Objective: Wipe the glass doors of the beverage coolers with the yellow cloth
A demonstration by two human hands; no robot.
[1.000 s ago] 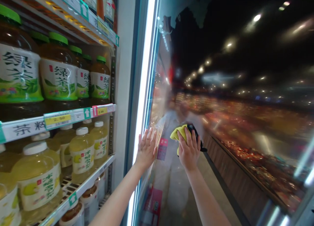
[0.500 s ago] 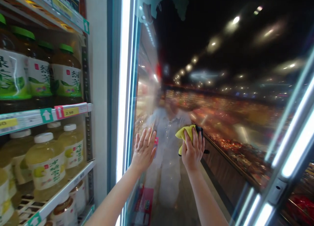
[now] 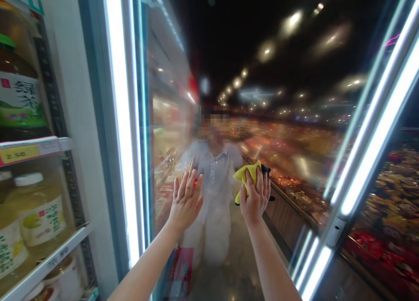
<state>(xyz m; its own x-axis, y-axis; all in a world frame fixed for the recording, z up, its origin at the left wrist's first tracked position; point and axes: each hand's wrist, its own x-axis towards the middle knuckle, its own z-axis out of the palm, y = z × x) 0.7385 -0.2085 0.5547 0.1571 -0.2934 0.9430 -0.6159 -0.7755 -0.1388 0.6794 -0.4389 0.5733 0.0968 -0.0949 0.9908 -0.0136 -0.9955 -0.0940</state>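
Observation:
A glass door (image 3: 281, 91) fills the middle of the view, with blurred reflections on it. Flat against the glass on its left part lies my left hand (image 3: 186, 200), fingers spread, nothing held. My right hand (image 3: 255, 196) presses a folded yellow cloth (image 3: 245, 174) with dark edging against the pane, to the right of my left hand. Part of the cloth is hidden under my palm and fingers.
Shelves at the left carry green-capped tea bottles (image 3: 21, 91) and white-capped bottles (image 3: 41, 209). Bright light strips (image 3: 121, 118) line the door's frame. A person in light clothes (image 3: 212, 174) shows in the glass. Packaged goods (image 3: 386, 200) are at the right.
The view has turned right, so the shelves and light strips have shifted left. Both hands keep nearly the same place in view, the right one still on the cloth.

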